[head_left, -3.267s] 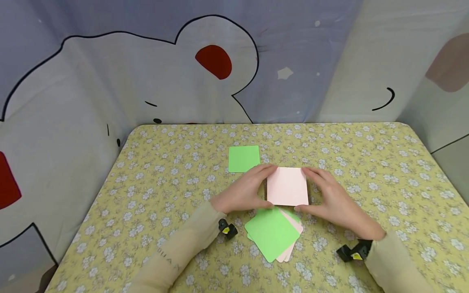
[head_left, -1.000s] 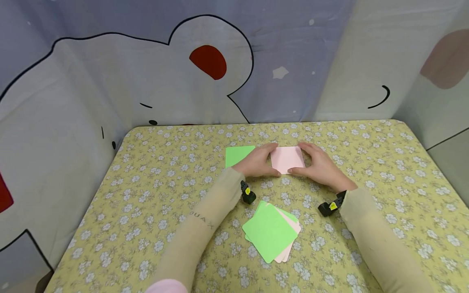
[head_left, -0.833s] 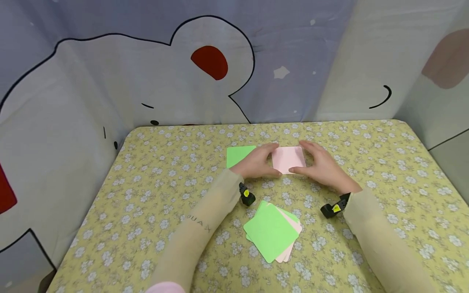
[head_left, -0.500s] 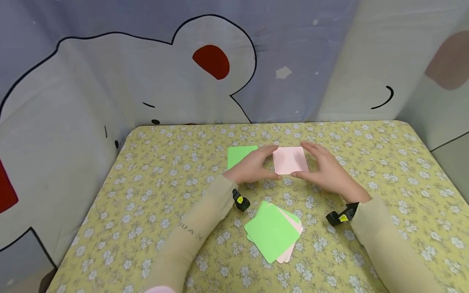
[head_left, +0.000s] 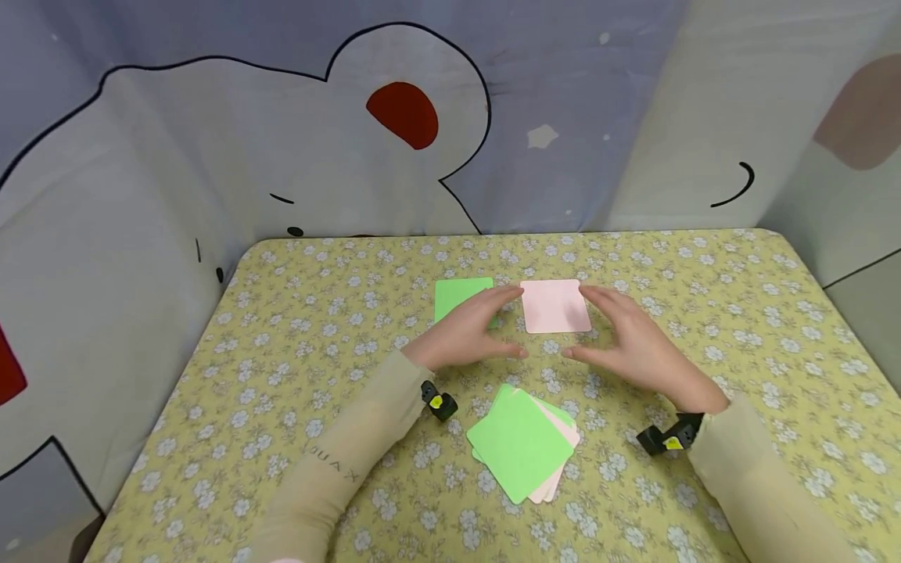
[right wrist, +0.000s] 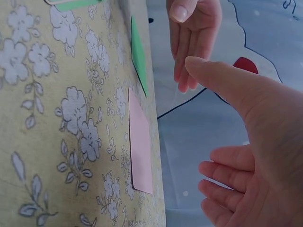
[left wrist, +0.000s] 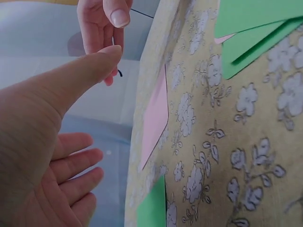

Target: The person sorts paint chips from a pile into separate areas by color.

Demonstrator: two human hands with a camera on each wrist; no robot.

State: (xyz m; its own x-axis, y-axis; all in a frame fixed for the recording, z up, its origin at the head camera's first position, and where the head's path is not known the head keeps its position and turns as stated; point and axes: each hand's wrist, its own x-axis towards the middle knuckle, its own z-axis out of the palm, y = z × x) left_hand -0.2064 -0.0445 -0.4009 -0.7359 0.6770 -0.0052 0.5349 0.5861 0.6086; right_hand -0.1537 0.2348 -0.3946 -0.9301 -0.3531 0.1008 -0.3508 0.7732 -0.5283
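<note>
A pink square card (head_left: 556,306) with rounded corners lies flat on the flowered tablecloth, right of a green square card (head_left: 456,295). My left hand (head_left: 466,335) is over the lower right part of the green card in the head view, its fingertips by the pink card's left side. On the other side, my right hand (head_left: 644,350) has its fingertips near the card's upper right corner. Both hands have their thumbs spread from the fingers and hold nothing. The wrist views show the pink card (left wrist: 156,118) lying below and apart from both hands.
Nearer to me is a fanned pile of square cards, a green card (head_left: 521,446) on top and pink cards (head_left: 552,483) poking out beneath. A printed curtain (head_left: 549,117) hangs behind the table's far edge. Each wrist wears a small black camera.
Both hands carried the pink card away from me and set it down beside the green card. They have since let go and drawn apart and back towards me.
</note>
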